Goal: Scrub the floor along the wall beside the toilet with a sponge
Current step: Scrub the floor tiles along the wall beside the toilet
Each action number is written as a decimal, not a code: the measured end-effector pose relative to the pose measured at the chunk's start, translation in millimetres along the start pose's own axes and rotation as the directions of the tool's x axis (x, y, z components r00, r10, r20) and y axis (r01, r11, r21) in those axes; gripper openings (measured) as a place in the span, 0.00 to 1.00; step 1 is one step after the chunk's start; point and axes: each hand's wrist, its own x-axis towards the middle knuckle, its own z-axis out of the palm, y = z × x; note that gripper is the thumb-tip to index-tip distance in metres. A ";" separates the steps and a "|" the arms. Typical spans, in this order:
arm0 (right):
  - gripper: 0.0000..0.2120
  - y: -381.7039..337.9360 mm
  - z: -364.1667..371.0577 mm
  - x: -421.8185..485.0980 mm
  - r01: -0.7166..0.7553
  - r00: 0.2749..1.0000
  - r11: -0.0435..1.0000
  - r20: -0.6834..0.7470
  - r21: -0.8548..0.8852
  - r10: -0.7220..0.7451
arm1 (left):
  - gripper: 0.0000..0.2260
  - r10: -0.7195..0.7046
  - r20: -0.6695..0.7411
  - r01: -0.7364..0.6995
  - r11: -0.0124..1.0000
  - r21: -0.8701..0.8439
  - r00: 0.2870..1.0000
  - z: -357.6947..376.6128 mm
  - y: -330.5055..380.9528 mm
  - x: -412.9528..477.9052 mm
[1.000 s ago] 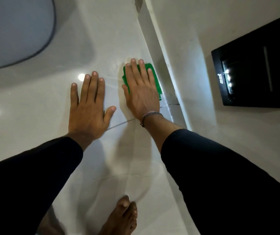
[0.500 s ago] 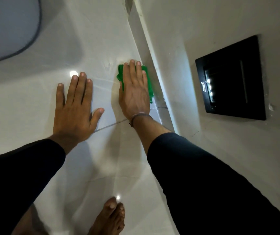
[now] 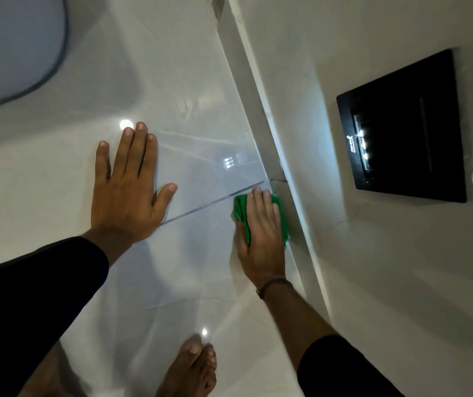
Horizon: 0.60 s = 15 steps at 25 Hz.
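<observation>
A green sponge (image 3: 242, 214) lies flat on the glossy white floor tile (image 3: 200, 156), right against the base of the wall (image 3: 295, 202). My right hand (image 3: 262, 239) presses down on it, fingers together, covering most of it; only its left and right edges show. The sponge sits just below the grout line that crosses the floor. My left hand (image 3: 129, 193) rests flat on the floor to the left, fingers spread, holding nothing. The rounded toilet (image 3: 11, 47) fills the top left corner.
A black glossy panel (image 3: 404, 133) is set in the white wall on the right. A low skirting strip (image 3: 246, 81) runs along the wall's foot. My bare foot (image 3: 192, 368) stands on the tiles at the bottom centre.
My right hand has dragged the sponge back along the wall toward me, from beyond the grout line to just before it. My left hand stays planted on the floor.
</observation>
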 end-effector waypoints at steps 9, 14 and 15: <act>0.33 56.1 -4.5 -147.8 -0.160 0.970 0.968 0.154 -0.191 0.190 | 0.38 -0.003 0.007 0.003 1.000 0.011 1.000 -3.1 -0.2 -0.1; 0.30 58.1 2.2 -150.7 -0.145 0.975 0.952 0.124 -0.269 0.184 | 0.39 -0.005 0.011 0.005 1.000 0.008 1.000 -1.9 0.1 0.3; 0.30 56.1 2.7 -147.2 -0.151 0.975 0.953 0.118 -0.262 0.187 | 0.39 -0.006 0.015 0.005 1.000 0.008 1.000 -1.8 0.4 0.9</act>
